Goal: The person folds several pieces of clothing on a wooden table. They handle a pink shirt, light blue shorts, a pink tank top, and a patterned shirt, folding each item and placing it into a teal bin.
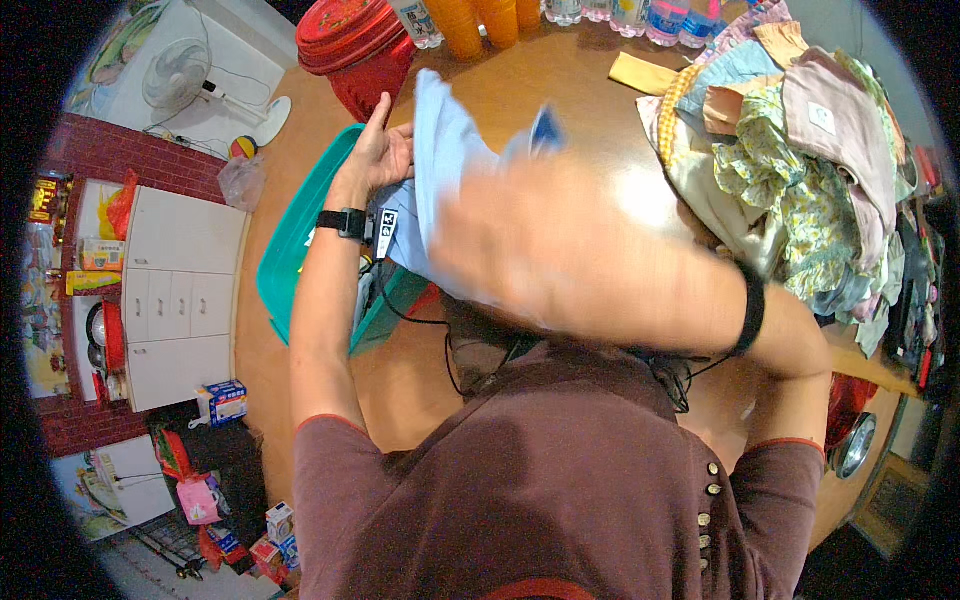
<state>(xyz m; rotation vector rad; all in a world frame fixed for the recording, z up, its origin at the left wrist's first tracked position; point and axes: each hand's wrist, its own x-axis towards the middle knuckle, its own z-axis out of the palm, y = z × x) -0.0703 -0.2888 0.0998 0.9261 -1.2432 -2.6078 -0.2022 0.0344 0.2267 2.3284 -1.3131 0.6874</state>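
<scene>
A light blue cloth garment point(442, 135) hangs in front of me over the edge of a wooden table point(592, 82). Behind it, on its left side, is my left hand point(386, 154), its thumb raised and its palm partly turned to me; the cloth hides some of its fingers, so a grip cannot be made out. My right hand point(495, 232) is blurred by motion and lies across the lower part of the garment; its fingers cannot be read. A darker blue patch of cloth point(547, 129) shows beyond it. Under my left forearm stands a teal plastic basket point(281, 262) with things inside.
A large pile of folded and loose clothes point(780, 165) covers the table's right side. At the back stand a red lidded bucket point(360, 52), orange cups point(457, 30) and several plastic bottles point(628, 16). A black cable point(420, 321) runs from my left wrist. A white fan point(180, 75) is farther left.
</scene>
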